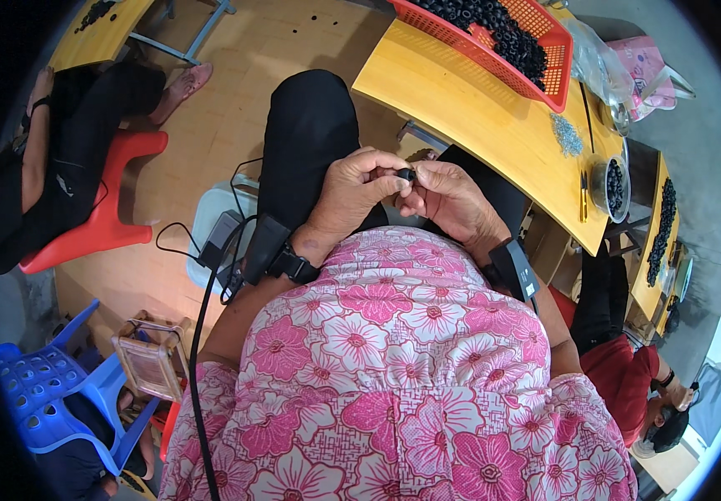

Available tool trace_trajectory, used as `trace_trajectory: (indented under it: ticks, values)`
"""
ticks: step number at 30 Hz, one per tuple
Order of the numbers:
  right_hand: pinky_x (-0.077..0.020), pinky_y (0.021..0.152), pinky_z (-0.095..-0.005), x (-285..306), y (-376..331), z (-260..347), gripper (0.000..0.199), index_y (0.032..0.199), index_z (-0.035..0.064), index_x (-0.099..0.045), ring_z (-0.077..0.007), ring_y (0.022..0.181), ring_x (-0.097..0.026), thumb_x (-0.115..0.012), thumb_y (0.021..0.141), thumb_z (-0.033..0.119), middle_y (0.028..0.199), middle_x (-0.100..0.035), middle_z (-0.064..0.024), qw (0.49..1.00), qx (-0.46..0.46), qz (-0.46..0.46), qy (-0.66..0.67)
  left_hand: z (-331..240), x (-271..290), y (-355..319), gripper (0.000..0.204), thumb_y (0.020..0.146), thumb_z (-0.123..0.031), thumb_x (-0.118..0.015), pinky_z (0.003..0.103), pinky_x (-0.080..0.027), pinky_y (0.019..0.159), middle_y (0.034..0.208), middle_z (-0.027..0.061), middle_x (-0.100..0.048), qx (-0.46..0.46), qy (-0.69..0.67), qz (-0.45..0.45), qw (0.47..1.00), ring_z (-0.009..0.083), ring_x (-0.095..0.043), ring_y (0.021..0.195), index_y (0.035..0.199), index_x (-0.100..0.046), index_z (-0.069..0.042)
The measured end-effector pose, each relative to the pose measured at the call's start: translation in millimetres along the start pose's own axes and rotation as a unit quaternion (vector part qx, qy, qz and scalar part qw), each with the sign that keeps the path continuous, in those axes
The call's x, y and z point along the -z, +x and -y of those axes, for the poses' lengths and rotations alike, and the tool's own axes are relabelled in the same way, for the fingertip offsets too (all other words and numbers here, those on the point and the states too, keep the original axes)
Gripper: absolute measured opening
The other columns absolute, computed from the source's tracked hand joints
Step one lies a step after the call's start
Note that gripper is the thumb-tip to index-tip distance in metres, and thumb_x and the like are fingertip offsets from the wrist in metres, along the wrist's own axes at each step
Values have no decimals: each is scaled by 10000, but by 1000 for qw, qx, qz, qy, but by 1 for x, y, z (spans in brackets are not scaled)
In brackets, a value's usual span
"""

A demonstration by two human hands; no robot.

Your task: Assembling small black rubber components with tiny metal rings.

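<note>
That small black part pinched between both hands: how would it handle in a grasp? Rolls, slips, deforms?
The small black part looks tiny and probably very light: fingertips of the left hand and right hand alone hold it. It seems rounded, so it may roll if dropped. Its stiffness cannot be judged here.

Pink floral blouse (394,367), red basket (557,79), yellow table (477,117), blue chair (51,392)

Pink floral shirt (394,376), black trousers (306,134), black wristbands (294,265).
</note>
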State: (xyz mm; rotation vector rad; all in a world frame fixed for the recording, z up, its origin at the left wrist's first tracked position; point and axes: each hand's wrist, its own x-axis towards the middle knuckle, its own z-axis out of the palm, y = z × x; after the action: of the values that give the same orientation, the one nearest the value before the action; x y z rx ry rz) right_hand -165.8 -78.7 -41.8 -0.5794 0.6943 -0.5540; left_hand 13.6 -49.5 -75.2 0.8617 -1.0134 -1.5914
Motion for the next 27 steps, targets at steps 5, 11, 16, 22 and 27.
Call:
trace_trajectory:
  ticks: [5,11,16,22,27]
  values:
    - [-472,645,-233,-1,1,-1,314,948,-5,-615,-81,638,-509,-570,904,303,767,-574,-12,999,3,-9,-37,2,-1,0,163,830,6,-623,222,-479,735,877,48,-576,3,3,-3,1000,102,-583,799,989,-594,24]
    - [-457,642,-221,-3,1,-6,283,962,17,-572,-83,658,-504,-538,926,296,788,-559,-12,995,52,2,-82,-8,-5,1,286,833,-14,-630,205,-470,695,872,21,-563,42,-41,19,998,77,-551,761,1109,-568,27]
    - [-454,621,-226,-8,1,-8,240,993,24,-550,-87,683,-512,-478,952,249,804,-564,-38,946,124,-30,-297,-6,-4,2,498,859,-167,-640,191,-480,601,858,29,-569,59,15,50,997,70,-561,711,1271,-458,44]
    - [-463,614,-239,-9,1,-12,200,1005,14,-533,-102,698,-541,-433,959,181,809,-573,-57,905,153,-49,-394,-8,-5,0,488,878,-249,-617,186,-444,571,848,25,-571,81,31,46,995,58,-517,680,1240,-484,49]
    - [-468,614,-239,-12,2,-12,209,1015,12,-525,-115,719,-569,-421,964,186,823,-588,-68,920,144,-40,-363,-7,-7,-2,426,892,-228,-591,184,-437,564,841,28,-576,72,45,27,996,58,-519,679,1213,-512,41]
